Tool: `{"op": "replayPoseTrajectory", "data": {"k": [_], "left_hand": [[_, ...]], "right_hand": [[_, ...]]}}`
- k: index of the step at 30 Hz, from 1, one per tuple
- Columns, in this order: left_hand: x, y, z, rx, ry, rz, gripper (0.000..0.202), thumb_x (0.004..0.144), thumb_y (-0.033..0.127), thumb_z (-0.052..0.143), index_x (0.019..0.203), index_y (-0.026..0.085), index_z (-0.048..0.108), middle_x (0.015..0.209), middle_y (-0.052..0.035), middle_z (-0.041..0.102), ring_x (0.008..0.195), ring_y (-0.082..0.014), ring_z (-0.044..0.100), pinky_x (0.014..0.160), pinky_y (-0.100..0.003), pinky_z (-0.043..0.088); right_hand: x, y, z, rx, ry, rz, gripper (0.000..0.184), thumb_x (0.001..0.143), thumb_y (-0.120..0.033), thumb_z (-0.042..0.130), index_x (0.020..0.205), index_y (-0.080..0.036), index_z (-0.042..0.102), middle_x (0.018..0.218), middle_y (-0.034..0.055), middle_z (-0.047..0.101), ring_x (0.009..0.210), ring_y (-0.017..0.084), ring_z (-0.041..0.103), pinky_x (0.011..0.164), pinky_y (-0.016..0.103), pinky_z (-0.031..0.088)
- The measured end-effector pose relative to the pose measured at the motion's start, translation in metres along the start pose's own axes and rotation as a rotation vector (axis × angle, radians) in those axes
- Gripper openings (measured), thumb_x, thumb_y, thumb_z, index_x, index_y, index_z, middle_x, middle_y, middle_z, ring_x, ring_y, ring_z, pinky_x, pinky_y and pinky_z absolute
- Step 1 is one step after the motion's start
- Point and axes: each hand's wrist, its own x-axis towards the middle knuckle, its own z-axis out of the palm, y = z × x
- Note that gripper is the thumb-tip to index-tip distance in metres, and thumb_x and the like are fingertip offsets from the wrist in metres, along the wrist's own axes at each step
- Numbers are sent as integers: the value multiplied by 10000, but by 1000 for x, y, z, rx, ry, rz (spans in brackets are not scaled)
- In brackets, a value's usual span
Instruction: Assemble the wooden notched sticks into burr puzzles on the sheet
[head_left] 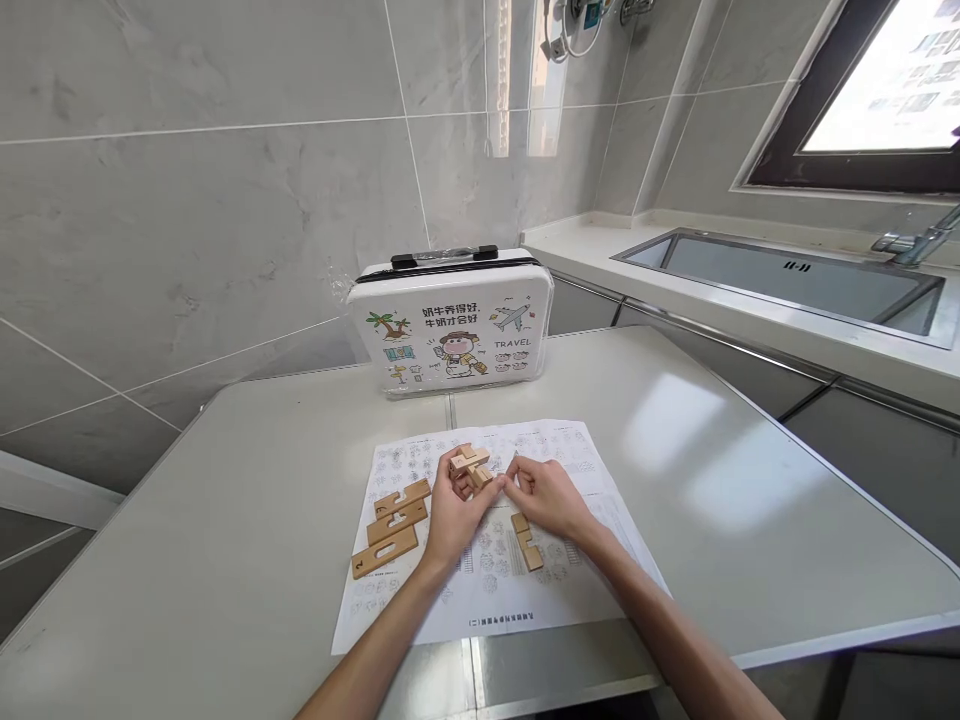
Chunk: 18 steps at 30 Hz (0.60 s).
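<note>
Over a printed instruction sheet (517,590), my left hand (452,510) is closed around a small cluster of joined wooden puzzle pieces (471,462). My right hand (547,497) pinches the right end of that same cluster, fingers curled. Three notched wooden bars (394,525) lie side by side on the sheet just left of my left hand. One more notched wooden piece (526,541) lies on the sheet below my right hand.
The sheet rests on a pale grey table (262,480). A white cartoon-printed carry case (450,325) stands upright at the table's back edge against the tiled wall. A steel sink (787,275) with a tap (911,243) is set in the counter at the right.
</note>
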Motion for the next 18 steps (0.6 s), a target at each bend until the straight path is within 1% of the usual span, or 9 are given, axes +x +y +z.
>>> {"op": "replayPoseTrajectory", "data": {"k": [2, 4, 6, 8, 11, 13, 16, 18], "left_hand": [[0, 0, 0, -8, 31, 10, 681, 780, 369, 876, 1327, 247, 489, 1193, -84, 719, 1006, -182, 723, 968, -356, 580], [0, 0, 1, -6, 49, 13, 668, 794, 371, 865, 1330, 250, 486, 1193, -81, 715, 977, -173, 721, 940, -340, 584], [0, 1, 1, -1, 51, 14, 664, 799, 370, 860, 1332, 253, 482, 1179, -74, 715, 959, -169, 718, 921, -330, 584], [0, 1, 1, -2, 44, 19, 666, 797, 364, 861, 1332, 255, 481, 1162, -67, 716, 952, -168, 717, 915, -325, 582], [-1, 3, 2, -10, 49, 12, 677, 789, 359, 871, 1335, 257, 485, 1147, -61, 717, 952, -171, 715, 909, -321, 574], [-2, 5, 2, -15, 57, -2, 686, 792, 364, 875, 1349, 258, 489, 1123, -57, 722, 963, -178, 717, 919, -326, 567], [-3, 7, 2, -35, 57, -21, 692, 805, 374, 869, 1374, 259, 491, 1118, -60, 728, 1016, -197, 720, 953, -346, 557], [-3, 8, 2, -61, 63, -27, 673, 812, 383, 864, 1367, 262, 502, 1152, -67, 725, 1048, -206, 719, 964, -357, 556]], "right_hand": [[-4, -2, -2, -110, -101, -59, 182, 896, -337, 635, 751, -247, 571, 474, -74, 430, 462, 139, 427, 575, 277, 305], [-8, -3, -4, -193, -186, -108, 141, 835, -341, 701, 810, -254, 592, 469, -85, 446, 468, 139, 435, 584, 270, 291], [-10, -3, -5, -227, -245, -147, 208, 784, -364, 759, 891, -262, 613, 484, -91, 481, 489, 144, 449, 591, 265, 282], [-11, -3, -6, -219, -268, -166, 226, 774, -342, 763, 933, -266, 621, 505, -92, 502, 503, 143, 451, 591, 262, 275], [-10, -4, -8, -167, -261, -151, 178, 782, -229, 698, 941, -265, 627, 503, -105, 470, 498, 133, 434, 586, 256, 285], [-9, -6, -9, -93, -238, -111, 152, 799, -212, 670, 937, -259, 628, 507, -109, 454, 496, 128, 444, 578, 251, 309], [-5, -7, -11, 72, -152, -55, 95, 878, -292, 656, 963, -250, 641, 570, -86, 523, 530, 132, 505, 576, 253, 363], [-3, -6, -13, 163, -64, -31, 144, 924, -370, 649, 1003, -249, 660, 631, -59, 601, 568, 144, 544, 593, 263, 401]]}}
